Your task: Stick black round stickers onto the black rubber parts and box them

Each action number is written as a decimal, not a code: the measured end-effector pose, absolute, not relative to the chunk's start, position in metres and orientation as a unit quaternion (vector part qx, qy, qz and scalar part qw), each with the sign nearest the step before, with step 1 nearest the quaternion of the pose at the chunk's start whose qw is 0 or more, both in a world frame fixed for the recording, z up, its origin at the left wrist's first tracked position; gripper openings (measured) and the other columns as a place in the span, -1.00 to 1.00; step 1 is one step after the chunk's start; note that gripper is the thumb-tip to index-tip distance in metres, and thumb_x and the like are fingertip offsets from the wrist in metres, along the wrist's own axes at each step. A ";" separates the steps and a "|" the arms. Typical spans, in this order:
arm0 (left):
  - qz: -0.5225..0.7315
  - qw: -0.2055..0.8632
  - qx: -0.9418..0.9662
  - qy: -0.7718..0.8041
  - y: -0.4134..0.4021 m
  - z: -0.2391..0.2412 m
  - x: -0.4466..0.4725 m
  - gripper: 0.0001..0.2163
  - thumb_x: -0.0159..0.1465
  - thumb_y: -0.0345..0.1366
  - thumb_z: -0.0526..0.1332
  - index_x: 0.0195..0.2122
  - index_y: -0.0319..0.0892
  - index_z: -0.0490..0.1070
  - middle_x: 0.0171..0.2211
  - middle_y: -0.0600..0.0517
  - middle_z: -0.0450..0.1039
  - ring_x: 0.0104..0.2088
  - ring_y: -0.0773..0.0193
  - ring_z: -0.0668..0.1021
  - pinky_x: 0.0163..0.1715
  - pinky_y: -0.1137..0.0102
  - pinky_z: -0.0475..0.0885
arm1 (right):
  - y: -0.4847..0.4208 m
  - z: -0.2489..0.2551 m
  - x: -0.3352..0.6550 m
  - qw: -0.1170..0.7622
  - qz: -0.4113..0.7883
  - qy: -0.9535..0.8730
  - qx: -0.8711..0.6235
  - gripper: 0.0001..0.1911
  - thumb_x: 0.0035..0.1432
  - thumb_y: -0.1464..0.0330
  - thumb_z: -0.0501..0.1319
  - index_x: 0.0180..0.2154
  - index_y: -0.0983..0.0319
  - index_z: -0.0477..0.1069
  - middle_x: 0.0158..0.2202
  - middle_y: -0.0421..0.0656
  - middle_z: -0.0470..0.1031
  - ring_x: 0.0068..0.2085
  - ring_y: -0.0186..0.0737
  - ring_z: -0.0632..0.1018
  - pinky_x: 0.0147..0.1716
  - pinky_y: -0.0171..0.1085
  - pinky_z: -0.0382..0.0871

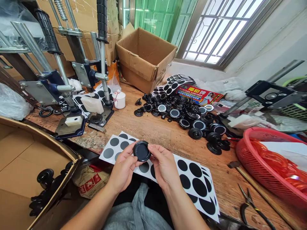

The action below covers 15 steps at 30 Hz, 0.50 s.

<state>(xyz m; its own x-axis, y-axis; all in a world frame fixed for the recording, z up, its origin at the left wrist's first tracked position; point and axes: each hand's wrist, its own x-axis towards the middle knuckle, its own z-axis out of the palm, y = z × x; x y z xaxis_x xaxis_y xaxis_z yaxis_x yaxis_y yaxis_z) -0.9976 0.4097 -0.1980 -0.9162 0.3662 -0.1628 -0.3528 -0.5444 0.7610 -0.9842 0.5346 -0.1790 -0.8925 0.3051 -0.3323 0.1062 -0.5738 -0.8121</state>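
Observation:
A round black cap (142,150) is held between both hands above the near edge of the wooden bench. My left hand (123,167) grips its left side with thumb and fingers. My right hand (163,164) pinches its right side. Under the hands lie white sheets of black round stickers (194,179), some circles peeled off. A heap of similar black caps (184,115) lies further back on the bench.
Two hand lever presses (79,80) stand at back left. An open cardboard box (144,57) sits at the back. A red basket (268,163) is at right, pliers (251,204) near it. A carton with black caps (45,188) is at lower left.

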 end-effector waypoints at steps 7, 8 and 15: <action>0.868 0.201 0.012 0.454 0.412 -0.197 -0.999 -0.64 0.18 -0.41 0.22 0.03 -0.13 0.43 0.04 -0.07 0.47 -0.02 0.11 0.52 -0.12 0.32 0.48 | 0.533 -0.178 -0.985 0.068 0.857 -0.461 -0.221 -0.78 -0.17 0.29 0.47 -0.50 0.28 0.54 -0.50 -0.17 0.54 -0.40 -0.34 0.46 -0.32 -0.35 0.33; 0.868 0.200 0.012 0.455 0.412 -0.197 -0.999 -0.64 0.18 -0.41 0.22 0.03 -0.13 0.43 0.03 -0.08 0.47 -0.02 0.10 0.51 -0.11 0.31 0.48 | 0.533 -0.178 -0.985 0.071 0.856 -0.461 -0.222 -0.78 -0.17 0.29 0.47 -0.49 0.28 0.54 -0.50 -0.18 0.54 -0.40 -0.33 0.46 -0.32 -0.34 0.33; 0.864 0.198 0.005 0.462 0.412 -0.197 -0.998 -0.65 0.18 -0.41 0.22 0.02 -0.13 0.43 0.04 -0.09 0.46 -0.02 0.10 0.52 -0.13 0.32 0.49 | 0.532 -0.182 -0.984 0.092 0.846 -0.475 -0.223 -0.80 -0.15 0.31 0.46 -0.45 0.26 0.56 -0.42 -0.15 0.57 -0.35 -0.29 0.49 -0.25 -0.29 0.35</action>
<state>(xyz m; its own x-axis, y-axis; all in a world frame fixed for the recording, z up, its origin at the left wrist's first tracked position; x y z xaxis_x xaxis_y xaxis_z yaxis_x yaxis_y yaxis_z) -0.9980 0.4116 -0.1965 -0.9214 0.3475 -0.1739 -0.3375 -0.4941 0.8012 -0.9839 0.5321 -0.1820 -0.8835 0.3672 -0.2909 0.0569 -0.5322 -0.8447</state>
